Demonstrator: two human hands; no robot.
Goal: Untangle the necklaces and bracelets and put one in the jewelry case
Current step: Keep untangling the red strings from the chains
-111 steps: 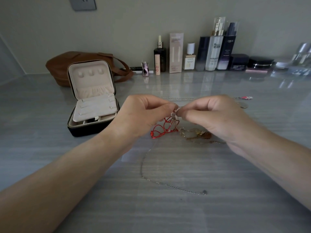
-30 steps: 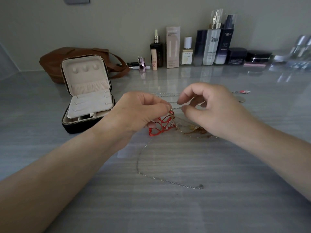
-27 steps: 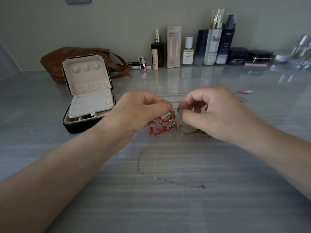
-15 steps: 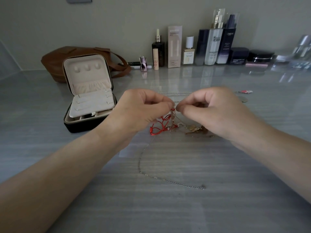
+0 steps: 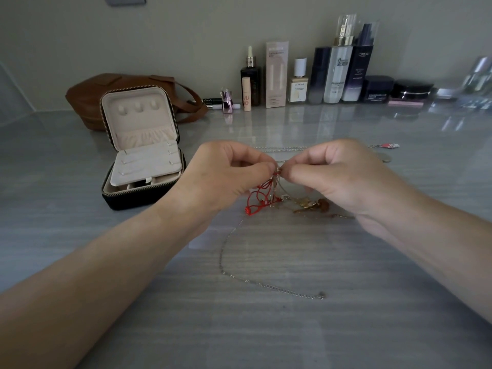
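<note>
The red string bracelet [image 5: 258, 199] is knotted up with a thin silver chain [image 5: 269, 286] and a gold and brown chain [image 5: 310, 205]. The knot sits in the middle of the gray table [image 5: 266, 331]. Its top is lifted a little and the rest lies flat. The left hand [image 5: 226, 174] and the right hand [image 5: 343, 177] meet just above it. Each hand pinches the top of the knot with thumb and first finger, and the other fingers are curled in. The silver chain runs from the knot toward the person in a long curve. The jewelry case [image 5: 127, 202] stands open to the left, well apart from the knot, with its lid up. A brown bag [image 5: 87, 97] lies behind the case. Bottles [image 5: 338, 73] stand in a row along the wall.
</note>
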